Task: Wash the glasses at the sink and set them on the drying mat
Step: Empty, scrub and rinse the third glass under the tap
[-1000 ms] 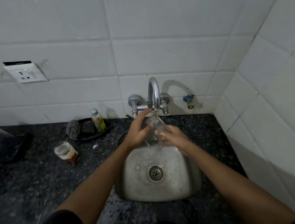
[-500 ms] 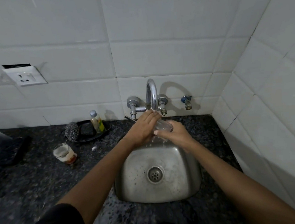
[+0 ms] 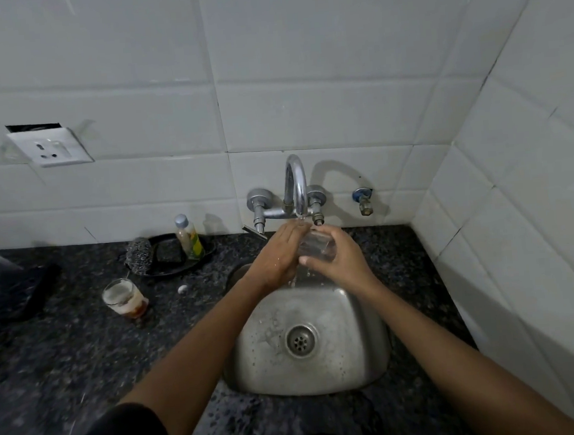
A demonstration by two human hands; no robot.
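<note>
A clear glass (image 3: 316, 246) lies tilted under the chrome faucet (image 3: 295, 185), above the back of the steel sink (image 3: 368, 348). My right hand (image 3: 342, 257) grips the glass from the right, fingers curled round it. My left hand (image 3: 278, 255) lies flat against the glass's left end with straight fingers, covering its mouth. Water runs from the spout onto the hands and drips into the basin. A second glass (image 3: 124, 298), dirty with white and reddish residue, stands on the dark counter to the left.
A black dish (image 3: 165, 264) behind the dirty glass holds a steel scrubber (image 3: 140, 255) and a small bottle (image 3: 188, 238). A dark mat (image 3: 6, 291) lies at the far left of the granite counter (image 3: 66, 354). White tiled walls close the back and right.
Both hands have lifted the glass closer to the spout and tipped it more sideways. My left hand has gone from cupping the glass to lying flat over its end.
</note>
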